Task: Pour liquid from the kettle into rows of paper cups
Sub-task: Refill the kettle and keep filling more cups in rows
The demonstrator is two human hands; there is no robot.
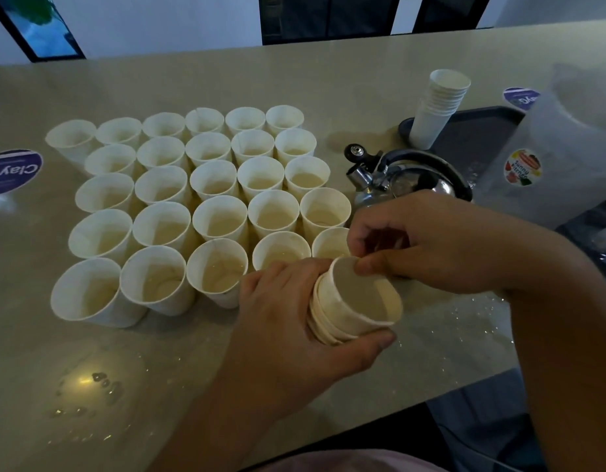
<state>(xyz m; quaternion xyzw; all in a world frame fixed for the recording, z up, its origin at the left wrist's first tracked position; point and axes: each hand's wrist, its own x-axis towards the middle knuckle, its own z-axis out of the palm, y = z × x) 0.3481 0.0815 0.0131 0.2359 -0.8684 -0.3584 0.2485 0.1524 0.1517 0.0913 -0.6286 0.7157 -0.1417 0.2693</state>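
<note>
A: Beige bench (329,80), dim light, dark window frames behind. Wet patches and droplets near front edge (90,393).
B: Cups?
A: Paper cups (220,219) standing upright in tight rows, left of centre. Pale liquid visible in most. Far-left ones hard to judge.
B: Kettle?
A: Steel kettle (407,178) with black handle, standing on bench just right of the rows, spout toward them. Partly hidden behind right hand. Not held.
B: Hands?
A: Left hand (288,315) wrapped round a nested stack of cups (349,308), tilted, mouth facing camera. Right hand (427,240) pinching rim of top cup in that stack, thumb and fingers curled on it. Both held above bench, just in front of nearest row.
B: Anything else?
A: Second cup stack (437,107) upright at corner of dark tray (482,131), far right. Clear plastic bag (550,158) with fruit sticker on tray. Purple round stickers on bench at left edge (12,172) and far right (521,97).
</note>
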